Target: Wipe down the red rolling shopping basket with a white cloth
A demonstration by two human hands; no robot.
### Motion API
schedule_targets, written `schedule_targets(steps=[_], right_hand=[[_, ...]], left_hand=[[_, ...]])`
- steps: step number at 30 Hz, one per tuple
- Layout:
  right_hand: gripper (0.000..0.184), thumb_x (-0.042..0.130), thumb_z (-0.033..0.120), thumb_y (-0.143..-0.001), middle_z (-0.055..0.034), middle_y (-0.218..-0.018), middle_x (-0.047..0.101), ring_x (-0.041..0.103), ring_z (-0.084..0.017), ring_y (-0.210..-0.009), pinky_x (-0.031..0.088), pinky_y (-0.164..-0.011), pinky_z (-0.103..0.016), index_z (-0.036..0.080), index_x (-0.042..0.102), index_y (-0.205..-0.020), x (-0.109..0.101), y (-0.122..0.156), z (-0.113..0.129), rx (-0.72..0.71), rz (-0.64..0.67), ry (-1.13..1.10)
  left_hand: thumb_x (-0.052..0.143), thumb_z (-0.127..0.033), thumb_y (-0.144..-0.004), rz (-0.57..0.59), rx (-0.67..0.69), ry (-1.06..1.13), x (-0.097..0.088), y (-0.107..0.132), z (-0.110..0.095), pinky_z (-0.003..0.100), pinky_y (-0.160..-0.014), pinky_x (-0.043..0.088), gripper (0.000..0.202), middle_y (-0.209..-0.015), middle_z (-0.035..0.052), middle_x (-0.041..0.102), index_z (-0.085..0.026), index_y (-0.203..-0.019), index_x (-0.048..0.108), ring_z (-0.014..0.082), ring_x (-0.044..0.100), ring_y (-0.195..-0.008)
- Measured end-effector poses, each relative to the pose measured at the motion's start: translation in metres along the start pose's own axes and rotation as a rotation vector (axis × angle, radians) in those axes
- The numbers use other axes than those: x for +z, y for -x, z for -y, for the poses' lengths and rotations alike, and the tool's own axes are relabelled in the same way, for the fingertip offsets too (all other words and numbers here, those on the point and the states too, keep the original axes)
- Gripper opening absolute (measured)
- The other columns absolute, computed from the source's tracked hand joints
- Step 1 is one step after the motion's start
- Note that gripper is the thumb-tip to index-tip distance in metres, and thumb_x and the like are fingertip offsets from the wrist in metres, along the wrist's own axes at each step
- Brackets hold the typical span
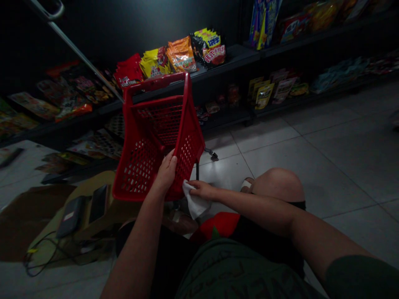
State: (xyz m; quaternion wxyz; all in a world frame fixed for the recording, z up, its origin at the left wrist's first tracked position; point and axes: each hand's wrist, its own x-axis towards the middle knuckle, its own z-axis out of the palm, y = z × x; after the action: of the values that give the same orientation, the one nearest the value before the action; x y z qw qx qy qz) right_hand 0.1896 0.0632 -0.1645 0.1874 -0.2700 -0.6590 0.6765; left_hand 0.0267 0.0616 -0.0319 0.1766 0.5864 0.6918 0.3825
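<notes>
A red plastic shopping basket (156, 133) with perforated walls is tilted on its side in front of me, its opening facing left. My left hand (166, 172) grips the basket's near rim, fingers wrapped over the edge. My right hand (202, 189) is closed on a white cloth (195, 203) and presses it against the basket's lower outside corner. My bare knee (277, 182) is raised just right of the hands.
Dark shelves (237, 54) with snack packets (182, 54) run along the back. Flattened cardboard (31, 216) lies on the tiled floor at left, with dark flat devices (71, 216) and cables (46, 253) on it. A metal pole (81, 58) slants at upper left.
</notes>
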Motion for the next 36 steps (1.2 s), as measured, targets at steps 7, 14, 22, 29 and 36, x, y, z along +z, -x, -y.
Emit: schedule_targets(steps=[7,14,22,29,36], right_hand=[[0.042,0.056,0.018,-0.080,-0.0021,-0.106,0.070,0.063,-0.015,-0.083,0.048,-0.073,-0.023,0.018,0.065,-0.121,-0.002,0.005,-0.003,0.051,0.000,0.013],[0.042,0.054,0.013,-0.077,-0.0037,-0.103,0.071,0.062,-0.016,-0.082,0.048,-0.072,-0.022,0.015,0.067,-0.117,-0.014,-0.004,0.004,0.143,-0.166,0.138],[0.044,0.056,0.015,-0.077,-0.0017,-0.101,0.071,0.063,-0.016,-0.081,0.050,-0.070,-0.023,0.019,0.066,-0.120,-0.011,-0.009,-0.010,0.202,-0.126,0.037],[0.050,0.053,0.014,-0.080,-0.0037,-0.114,0.070,0.065,-0.017,-0.086,0.052,-0.075,-0.025,0.019,0.059,-0.129,-0.018,-0.015,-0.004,0.171,-0.217,-0.048],[0.047,0.058,0.014,-0.078,-0.0058,-0.115,0.069,0.064,-0.018,-0.092,0.052,-0.080,-0.026,0.018,0.063,-0.124,-0.014,-0.010,-0.010,0.236,-0.278,0.003]], left_hand=[[0.037,-0.041,-0.097,-0.003,-0.004,0.010,0.002,0.001,-0.004,0.043,-0.119,0.030,0.048,-0.144,0.0094,0.054,-0.020,-0.138,0.053,0.0221,0.045,-0.136],[0.037,-0.043,-0.097,0.003,0.015,0.018,0.002,0.002,0.000,0.044,-0.117,0.032,0.049,-0.143,0.0095,0.054,-0.021,-0.138,0.052,0.0224,0.048,-0.134],[0.036,-0.041,-0.097,0.018,0.021,-0.004,0.000,0.005,-0.005,0.043,-0.118,0.031,0.049,-0.144,0.0100,0.054,-0.020,-0.138,0.053,0.0218,0.047,-0.135],[0.036,-0.042,-0.097,0.019,0.018,-0.003,0.000,0.007,-0.007,0.043,-0.118,0.031,0.051,-0.144,0.0121,0.053,-0.017,-0.138,0.052,0.0221,0.047,-0.135],[0.038,-0.041,-0.097,0.032,0.000,0.004,0.000,0.011,-0.010,0.045,-0.118,0.031,0.049,-0.144,0.0094,0.054,-0.021,-0.138,0.052,0.0219,0.047,-0.135]])
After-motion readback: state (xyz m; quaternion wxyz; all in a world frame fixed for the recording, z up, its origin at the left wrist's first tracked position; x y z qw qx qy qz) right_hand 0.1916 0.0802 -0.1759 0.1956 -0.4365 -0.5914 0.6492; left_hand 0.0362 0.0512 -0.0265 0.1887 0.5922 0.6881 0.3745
